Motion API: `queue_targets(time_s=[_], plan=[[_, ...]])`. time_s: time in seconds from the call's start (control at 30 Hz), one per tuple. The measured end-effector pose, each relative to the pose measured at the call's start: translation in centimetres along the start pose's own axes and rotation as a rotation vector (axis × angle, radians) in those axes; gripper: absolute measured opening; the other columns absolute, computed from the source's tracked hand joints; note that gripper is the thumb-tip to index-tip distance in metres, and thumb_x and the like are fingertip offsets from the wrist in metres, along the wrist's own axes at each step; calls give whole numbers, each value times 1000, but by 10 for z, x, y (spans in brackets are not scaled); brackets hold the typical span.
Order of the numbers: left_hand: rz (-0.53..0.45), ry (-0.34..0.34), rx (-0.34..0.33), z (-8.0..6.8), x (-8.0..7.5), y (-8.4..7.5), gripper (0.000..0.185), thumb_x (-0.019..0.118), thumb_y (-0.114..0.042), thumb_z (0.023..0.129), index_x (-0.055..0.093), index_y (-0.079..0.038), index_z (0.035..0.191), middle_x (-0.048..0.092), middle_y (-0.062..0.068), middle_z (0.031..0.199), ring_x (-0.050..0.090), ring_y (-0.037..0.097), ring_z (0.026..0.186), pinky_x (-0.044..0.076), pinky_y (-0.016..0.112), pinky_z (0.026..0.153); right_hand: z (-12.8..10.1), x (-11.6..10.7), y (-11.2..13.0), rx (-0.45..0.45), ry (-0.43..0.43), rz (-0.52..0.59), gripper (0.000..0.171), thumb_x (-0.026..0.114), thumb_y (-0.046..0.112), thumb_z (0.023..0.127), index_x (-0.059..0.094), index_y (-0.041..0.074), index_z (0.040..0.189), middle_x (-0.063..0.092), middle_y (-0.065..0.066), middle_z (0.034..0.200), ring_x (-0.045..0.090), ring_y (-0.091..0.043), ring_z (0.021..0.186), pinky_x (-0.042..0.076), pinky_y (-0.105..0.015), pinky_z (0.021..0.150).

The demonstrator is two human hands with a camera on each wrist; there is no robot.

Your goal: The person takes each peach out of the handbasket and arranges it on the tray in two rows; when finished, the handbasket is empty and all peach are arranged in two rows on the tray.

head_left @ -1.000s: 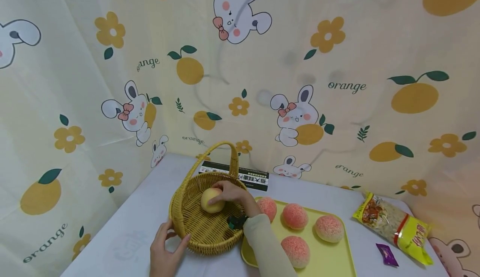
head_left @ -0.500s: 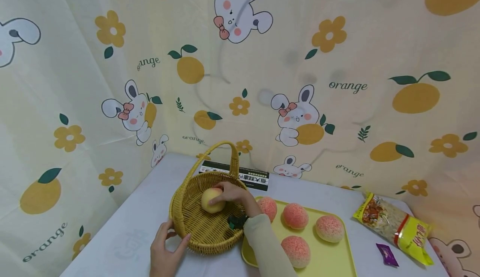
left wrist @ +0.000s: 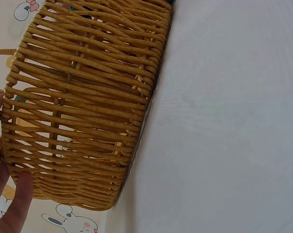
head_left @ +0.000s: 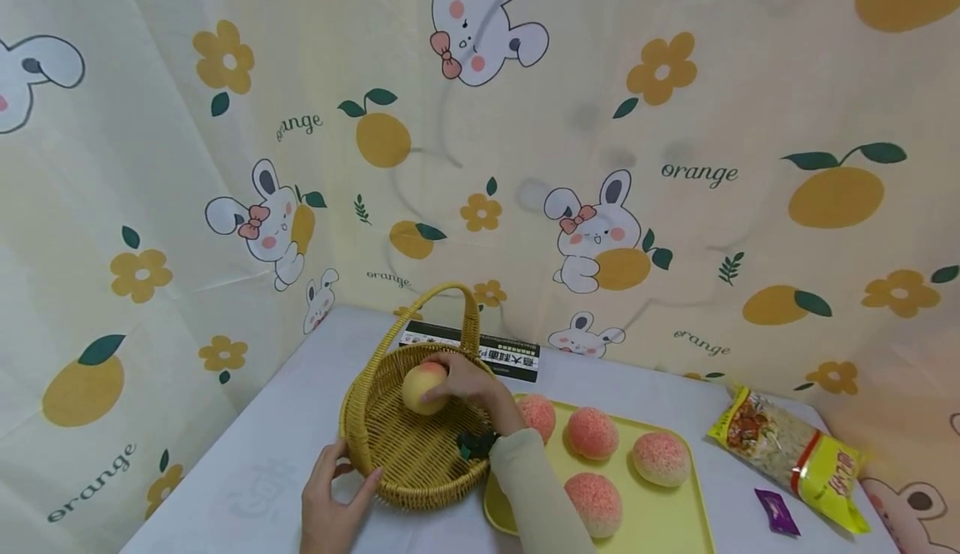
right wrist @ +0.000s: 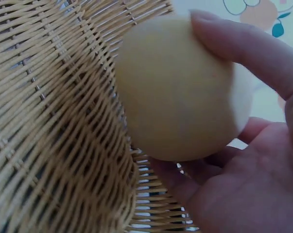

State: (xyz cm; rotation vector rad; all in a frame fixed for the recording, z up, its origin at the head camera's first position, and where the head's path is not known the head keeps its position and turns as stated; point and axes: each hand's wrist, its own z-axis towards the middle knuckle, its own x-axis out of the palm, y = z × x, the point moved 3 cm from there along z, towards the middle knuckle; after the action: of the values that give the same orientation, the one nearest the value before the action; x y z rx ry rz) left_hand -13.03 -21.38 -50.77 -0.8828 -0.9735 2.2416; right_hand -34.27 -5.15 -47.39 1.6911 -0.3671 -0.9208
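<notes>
While your right hand (head_left: pixel 468 383) curls its fingers (right wrist: pixel 243 46) round the peach (head_left: pixel 423 387), the thumb side and palm cup it from the right, so the fruit sits held just above the woven floor at the far side of the wicker basket (head_left: pixel 375 446). From the right wrist view the peach (right wrist: pixel 178 87) looks pale yellow, smooth and matt, and it lies just beside the basket's inner wall (right wrist: pixel 54 121); whether it touches the weave there I cannot tell. It probably weighs little and may be an imitation fruit, stiff rather than soft, but treat the skin as easy to bruise and a little slippery: hold it round its widest part with the pads spread, not with the fingertips alone.

Your left hand (head_left: pixel 330 500) rests against the near rim of the basket, thumb on one side and fingers loosely curved along the outer wall; in the left wrist view only a fingertip (left wrist: pixel 17 201) shows against the wicker (left wrist: pixel 88 97). The weave is rigid and light, so it could slide on the smooth white table (head_left: pixel 255 454) if you press sideways.

Right of the basket lies a yellow tray (head_left: pixel 667 516) with four pink peaches (head_left: pixel 592 433) on it. Farther right are a snack packet (head_left: pixel 795 454) and a small purple wrapper (head_left: pixel 776 511), well apart from your hands. A dark printed card (head_left: pixel 487 354) lies behind the basket, by the cartoon curtain (head_left: pixel 675 162).
</notes>
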Motion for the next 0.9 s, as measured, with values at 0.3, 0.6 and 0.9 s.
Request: queue_targets(time_s=[0.3,0.6,0.9], plan=[[-11,5,-1,-2,2,-3,59,89,0,71,61,0,123,61,-2,102,53,0,96,56,21,77,-14,-19,19,-38,-59,-36,70,82,11,81,49,5,143,58,-12,127,58,-25,106,55,-39,86],[-27,15,-13,-2,0,-6,59,88,2,71,61,1,124,61,-1,103,54,0,97,55,18,78,-50,-41,44,-35,-114,74,69,82,9,81,50,6,142,54,-13,131,56,-27,112,55,-41,87],[-49,-1,15,-1,0,-4,58,88,3,71,62,-1,123,61,-4,105,55,4,98,53,15,80,-106,-76,48,-54,-243,25,71,86,19,79,53,10,141,58,-11,127,57,-26,107,53,-39,87]])
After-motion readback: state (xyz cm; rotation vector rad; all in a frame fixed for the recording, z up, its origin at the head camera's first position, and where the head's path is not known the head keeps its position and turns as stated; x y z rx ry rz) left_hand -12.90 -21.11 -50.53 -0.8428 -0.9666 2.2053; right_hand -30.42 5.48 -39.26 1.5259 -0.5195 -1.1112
